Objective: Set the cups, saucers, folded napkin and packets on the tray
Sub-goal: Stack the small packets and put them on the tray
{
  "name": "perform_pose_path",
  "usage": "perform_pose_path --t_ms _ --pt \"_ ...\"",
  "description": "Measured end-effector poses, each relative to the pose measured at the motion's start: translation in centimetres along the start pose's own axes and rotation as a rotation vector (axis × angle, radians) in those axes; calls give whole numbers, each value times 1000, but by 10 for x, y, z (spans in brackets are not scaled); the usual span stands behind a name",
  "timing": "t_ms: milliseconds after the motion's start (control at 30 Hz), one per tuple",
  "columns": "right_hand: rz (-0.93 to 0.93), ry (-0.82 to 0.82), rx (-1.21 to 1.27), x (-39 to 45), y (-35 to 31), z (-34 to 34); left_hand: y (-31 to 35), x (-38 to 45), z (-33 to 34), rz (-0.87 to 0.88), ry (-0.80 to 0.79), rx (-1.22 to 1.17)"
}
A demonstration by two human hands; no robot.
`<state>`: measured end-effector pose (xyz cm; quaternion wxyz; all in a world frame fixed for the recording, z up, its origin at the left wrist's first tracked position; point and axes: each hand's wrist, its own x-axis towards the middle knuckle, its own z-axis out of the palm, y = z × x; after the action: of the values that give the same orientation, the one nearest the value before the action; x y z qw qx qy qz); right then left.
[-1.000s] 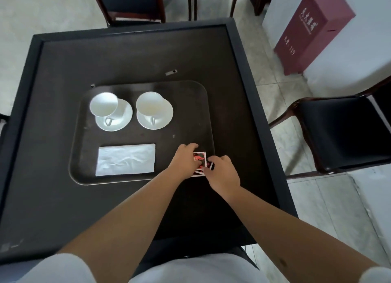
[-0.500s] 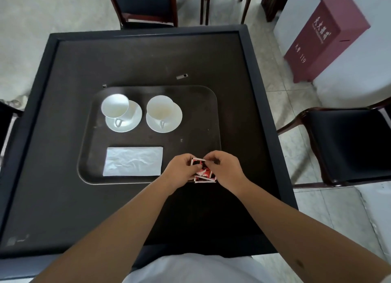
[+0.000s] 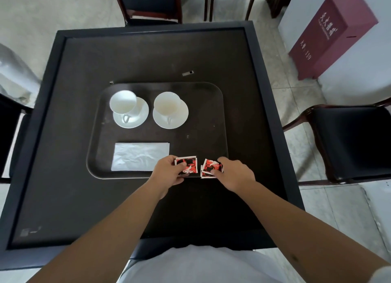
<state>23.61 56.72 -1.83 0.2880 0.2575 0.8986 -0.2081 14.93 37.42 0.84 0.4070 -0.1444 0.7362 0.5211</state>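
A dark tray (image 3: 215, 113) lies on the black table (image 3: 74, 198). At its back stand two white cups on white saucers, one on the left (image 3: 123, 102) and one on the right (image 3: 168, 106). A folded white napkin (image 3: 137, 156) lies at the tray's front left. My left hand (image 3: 169, 172) pinches one red, black and white packet (image 3: 189, 164) over the tray's front edge. Just to the right, my right hand (image 3: 237, 173) holds a small stack of the same packets (image 3: 210, 168) at the tray's front right corner.
A small grey object (image 3: 187, 73) lies on the table behind the tray. Dark chairs stand at the far side (image 3: 152, 3), at the right (image 3: 349, 143) and at the left edge (image 3: 8, 134). A maroon box (image 3: 330, 33) stands against the wall at the upper right.
Both hands held the packets together as one bunch at the tray's front edge. Now the hands have drawn apart, one packet in the left, the stack in the right.
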Motion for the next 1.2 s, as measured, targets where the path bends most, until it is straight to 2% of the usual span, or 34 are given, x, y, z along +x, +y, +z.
perform_pose_path --t_ms 133,300,467,600,767,967,1200 --pt "58 27 109 0 -7 -3 0 -5 0 21 21 34" --pt "-57 301 164 -13 -3 -7 1 -9 1 25 10 9" --pt "-53 147 717 -30 -5 -29 4 -10 4 20 -69 17" --pt "-60 55 943 -40 -7 -35 9 -14 8 -18 -161 9" --pt "-2 -59 1011 -44 -15 -32 12 -20 14 -17 -224 -18" --pt "27 147 996 -43 -17 -21 7 -22 18 -39 -274 -89" --pt "-21 107 900 -46 -21 -20 6 -20 18 -12 -318 -123"
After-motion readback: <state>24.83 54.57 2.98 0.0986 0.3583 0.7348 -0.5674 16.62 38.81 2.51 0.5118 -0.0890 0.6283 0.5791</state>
